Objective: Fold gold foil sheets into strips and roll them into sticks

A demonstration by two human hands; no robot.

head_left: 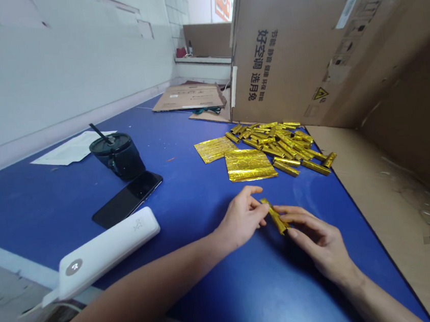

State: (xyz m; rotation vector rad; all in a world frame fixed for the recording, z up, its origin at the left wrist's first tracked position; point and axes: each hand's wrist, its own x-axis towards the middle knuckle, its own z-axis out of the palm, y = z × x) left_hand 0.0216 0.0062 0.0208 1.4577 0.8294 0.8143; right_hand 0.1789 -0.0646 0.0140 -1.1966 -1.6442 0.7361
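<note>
A small roll of gold foil (pixel 275 217) sits tilted between my hands, above the blue table (pixel 188 194). My right hand (pixel 315 237) pinches it along its lower end, and the fingertips of my left hand (pixel 242 219) press against its upper end. Just beyond my hands lies a loose heap of similar gold foil rolls (pixel 279 145). To the heap's left lie two flat sheets of gold foil (pixel 248 164), and a second, smaller sheet (pixel 214 149) lies further left.
A dark mug with a straw (pixel 117 156) stands left of the foil, beside a black phone (pixel 127 199) and a white power bank (pixel 105 252). Papers (pixel 71 148) lie near the wall. A large cardboard box (pixel 295 45) rises at the table's far right.
</note>
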